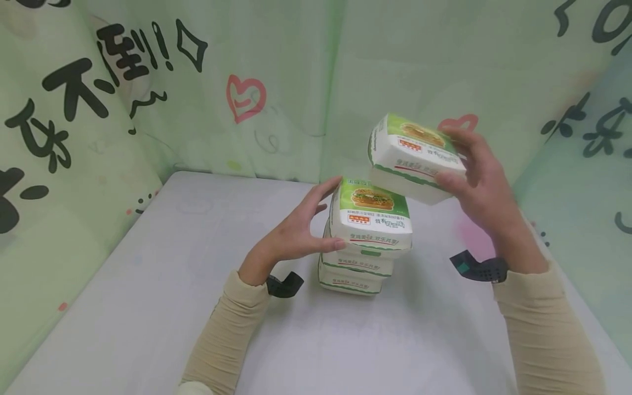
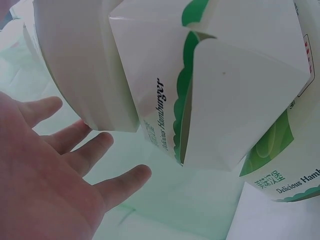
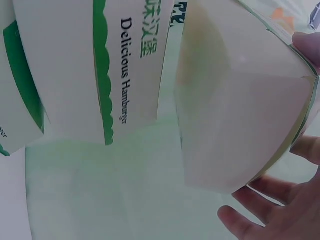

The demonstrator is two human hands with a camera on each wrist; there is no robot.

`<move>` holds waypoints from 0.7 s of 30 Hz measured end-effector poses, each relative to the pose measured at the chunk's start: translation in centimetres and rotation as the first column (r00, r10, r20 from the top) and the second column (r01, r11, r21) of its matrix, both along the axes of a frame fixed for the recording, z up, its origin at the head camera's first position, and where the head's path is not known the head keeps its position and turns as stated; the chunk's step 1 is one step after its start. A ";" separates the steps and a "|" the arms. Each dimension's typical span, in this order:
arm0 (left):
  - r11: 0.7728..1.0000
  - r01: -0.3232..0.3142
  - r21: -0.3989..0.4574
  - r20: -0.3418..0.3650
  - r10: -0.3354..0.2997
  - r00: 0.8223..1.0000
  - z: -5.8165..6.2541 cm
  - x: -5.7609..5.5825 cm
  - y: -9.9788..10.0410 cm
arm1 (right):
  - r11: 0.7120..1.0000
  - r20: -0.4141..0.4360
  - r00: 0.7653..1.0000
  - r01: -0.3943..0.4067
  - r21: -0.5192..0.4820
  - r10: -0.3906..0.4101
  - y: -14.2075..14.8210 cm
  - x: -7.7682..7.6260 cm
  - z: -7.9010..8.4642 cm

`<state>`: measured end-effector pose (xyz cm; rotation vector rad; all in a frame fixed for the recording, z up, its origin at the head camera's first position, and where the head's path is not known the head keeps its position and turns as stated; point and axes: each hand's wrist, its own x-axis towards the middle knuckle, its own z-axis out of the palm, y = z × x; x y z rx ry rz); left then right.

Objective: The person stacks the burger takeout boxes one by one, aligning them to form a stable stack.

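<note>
In the head view a hamburger box [image 1: 415, 156], white with a green lid panel and a burger picture, hangs tilted above a stack. My right hand [image 1: 486, 189] grips it by its right side, thumb in front, fingers behind. Below stand stacked boxes of the same kind: a top box [image 1: 372, 216], a middle box [image 1: 357, 263] and a bottom box [image 1: 350, 282]. The top box sits slightly askew. My left hand [image 1: 296, 230] is at the left side of the top box, thumb and fingers spread. In the left wrist view its fingers [image 2: 120, 187] are extended beside the boxes.
The stack stands on a white table [image 1: 222, 236]. A pale green curtain [image 1: 286, 55] with dark lettering and pink hearts surrounds the table at the back and sides. Each wrist carries a dark strap [image 1: 479, 269].
</note>
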<state>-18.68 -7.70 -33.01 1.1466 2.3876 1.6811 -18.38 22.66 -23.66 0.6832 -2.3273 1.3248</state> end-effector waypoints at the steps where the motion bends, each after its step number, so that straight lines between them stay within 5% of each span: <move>1: 1.000 0.001 0.000 0.000 -0.001 1.000 0.0 0.0 0.0 | 1.000 -0.003 1.000 -0.008 -0.002 0.008 -0.1 0.1 0.1; 21: 1.000 0.005 -0.001 0.011 -0.005 1.000 0.1 0.0 -0.1 | 0.988 -0.090 0.990 -0.096 0.122 0.108 -2.0 2.0 0.5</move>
